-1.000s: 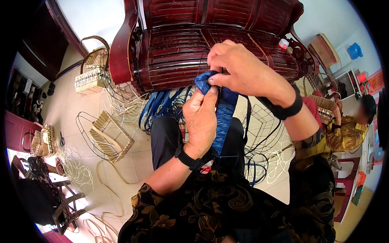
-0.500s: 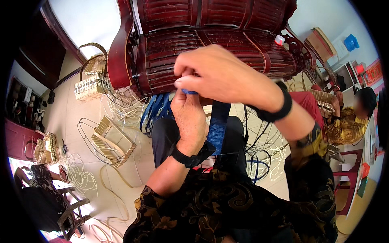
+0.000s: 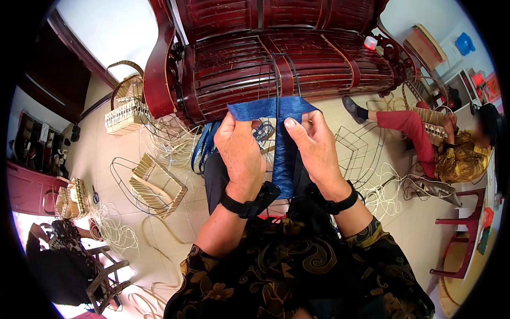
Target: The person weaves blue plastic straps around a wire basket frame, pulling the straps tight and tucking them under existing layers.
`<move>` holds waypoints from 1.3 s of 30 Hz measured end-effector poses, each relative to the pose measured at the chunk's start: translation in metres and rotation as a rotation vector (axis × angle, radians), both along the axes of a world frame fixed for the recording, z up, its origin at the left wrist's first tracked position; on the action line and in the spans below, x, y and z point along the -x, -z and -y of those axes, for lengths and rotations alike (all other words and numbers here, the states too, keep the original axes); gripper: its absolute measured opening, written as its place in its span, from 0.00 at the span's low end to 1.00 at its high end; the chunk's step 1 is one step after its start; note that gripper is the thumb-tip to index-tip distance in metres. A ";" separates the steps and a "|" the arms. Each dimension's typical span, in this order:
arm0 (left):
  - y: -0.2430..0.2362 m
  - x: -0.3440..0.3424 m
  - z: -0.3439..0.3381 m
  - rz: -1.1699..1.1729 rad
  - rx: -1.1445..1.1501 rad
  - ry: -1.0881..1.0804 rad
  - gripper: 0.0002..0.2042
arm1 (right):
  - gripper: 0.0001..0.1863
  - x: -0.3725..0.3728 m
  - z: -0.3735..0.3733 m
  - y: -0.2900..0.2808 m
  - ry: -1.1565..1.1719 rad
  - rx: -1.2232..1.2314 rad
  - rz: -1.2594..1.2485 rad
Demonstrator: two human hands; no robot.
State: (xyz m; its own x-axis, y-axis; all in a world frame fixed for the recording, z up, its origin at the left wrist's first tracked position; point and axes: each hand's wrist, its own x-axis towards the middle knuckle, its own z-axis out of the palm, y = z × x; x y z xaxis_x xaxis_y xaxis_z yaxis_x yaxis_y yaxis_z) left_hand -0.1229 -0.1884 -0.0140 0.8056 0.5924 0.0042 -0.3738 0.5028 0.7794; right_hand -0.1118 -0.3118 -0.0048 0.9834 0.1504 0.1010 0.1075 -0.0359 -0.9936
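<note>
A flat blue strip [image 3: 255, 109] stretches sideways in front of me, crossing a dark wire frame [image 3: 277, 80]. Its left end is pinched in my left hand [image 3: 241, 151], and my right hand [image 3: 320, 149] grips its right end, the thumb lying near the frame. Below the strip, between my hands, hangs a blue-covered panel [image 3: 284, 165] of the same frame, over my lap. Both hands are closed, and some fingertips are hidden behind the strip.
A dark red wooden bench [image 3: 234, 64] stands ahead. Blue strips [image 3: 204, 146] and pale loose strands [image 3: 167, 141] lie near its left end. A half-woven basket [image 3: 156, 186] sits on the floor at left. Another person [image 3: 462, 159] works at right; a second person [image 3: 58, 260] sits lower left.
My right hand has come down from above my left hand to the right side. The blue strip, bunched at my left hand before, now spans both hands across the frame.
</note>
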 end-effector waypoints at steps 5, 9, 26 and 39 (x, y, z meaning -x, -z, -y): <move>-0.003 0.006 -0.005 -0.087 0.117 0.094 0.09 | 0.14 -0.007 -0.008 0.003 -0.265 -0.342 -0.350; 0.000 0.006 -0.012 -0.040 0.166 0.194 0.10 | 0.12 -0.013 -0.007 0.008 -0.328 -0.418 -0.269; 0.011 0.006 -0.029 0.029 0.098 0.186 0.08 | 0.16 -0.005 -0.013 0.006 -0.357 -0.453 -0.265; -0.029 0.022 -0.046 -0.011 -1.744 -0.251 0.28 | 0.13 -0.007 -0.016 0.004 -0.294 -0.464 -0.297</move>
State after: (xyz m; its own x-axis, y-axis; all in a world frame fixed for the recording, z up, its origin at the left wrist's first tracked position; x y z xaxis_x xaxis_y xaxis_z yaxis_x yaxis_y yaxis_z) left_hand -0.1452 -0.1420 0.0146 0.7083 0.0024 0.7059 -0.2955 -0.9072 0.2996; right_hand -0.1050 -0.2962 -0.0089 0.9038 0.4249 -0.0509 -0.2360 0.3955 -0.8877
